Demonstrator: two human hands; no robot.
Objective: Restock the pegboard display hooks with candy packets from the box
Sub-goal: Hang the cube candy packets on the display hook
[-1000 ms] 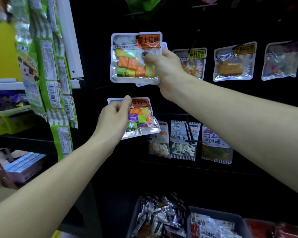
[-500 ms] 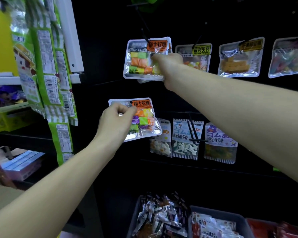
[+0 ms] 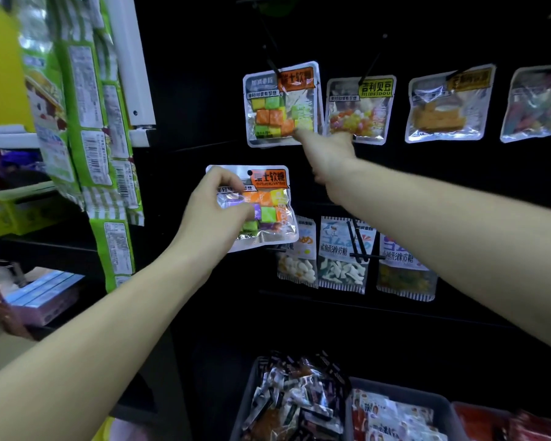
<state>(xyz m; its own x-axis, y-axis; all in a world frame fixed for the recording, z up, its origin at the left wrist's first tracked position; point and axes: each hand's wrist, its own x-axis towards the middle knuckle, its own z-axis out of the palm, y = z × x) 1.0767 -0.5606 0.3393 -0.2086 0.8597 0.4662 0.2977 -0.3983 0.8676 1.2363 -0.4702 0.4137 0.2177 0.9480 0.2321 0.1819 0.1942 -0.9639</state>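
A: Starting at the left of the frame, what hangs there?

B: Strips of green snack packets point(image 3: 86, 128) hang down the upper left, beside a white shelf post point(image 3: 131, 58). Below them, at the left edge, a stack of light-blue boxes point(image 3: 42, 291) lies on a dark shelf.

A: And the left hand?

B: The left hand point(image 3: 215, 208) is at centre left, fingers and thumb curled round a soft-candy packet point(image 3: 268, 202) with an orange label and purple, green and orange cubes inside. It pinches the packet's left half, in front of the black pegboard point(image 3: 198, 90).

A: Is that packet on a hook?

B: I cannot tell; its hang hole shows near the top edge, but I see no hook through it.

A: What is above it?

B: A second soft-candy packet point(image 3: 280, 103) of the same kind hangs from a black hook point(image 3: 272, 66) in the upper middle. The right hand point(image 3: 328, 151) reaches up to its lower right corner, and one fingertip touches the packet there. The other fingers are turned away, so I cannot tell how they lie.

A: Further right?

B: A jelly-bean packet point(image 3: 358, 111) with a yellow label, then an orange-candy packet point(image 3: 447, 105), both hung on the upper row. Lower, three small striped-edge gummy packets point(image 3: 344, 249) hang side by side.

A: And the bottom?

B: A dark box point(image 3: 252, 393) at the lower middle holds a heap of packets.
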